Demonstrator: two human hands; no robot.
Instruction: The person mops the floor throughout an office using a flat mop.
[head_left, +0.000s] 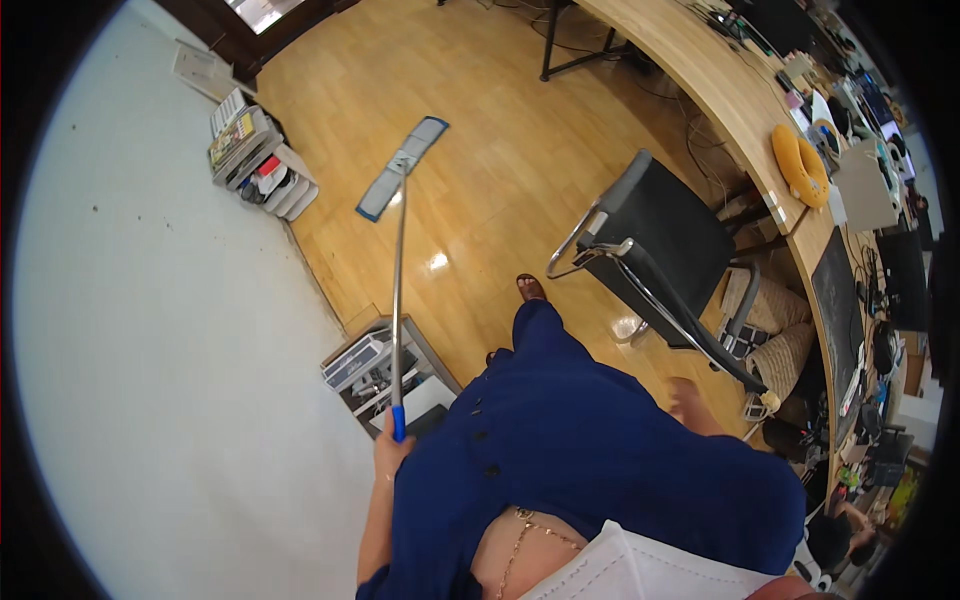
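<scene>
The left hand [388,452] is closing its grip around the blue end of the mop [399,255] handle. Beyond the grip, the pole is reaching forward to the flat head, which is lying on the wood floor [500,160]. The right hand [690,400] is hanging beside the chair [660,250]; its grip is unclear.

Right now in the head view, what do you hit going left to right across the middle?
White wall → stacked trays on the floor → flat mop head → black chair → yellow ring cushion on the curved wooden desk. The left hand grips the mop's handle.
</scene>
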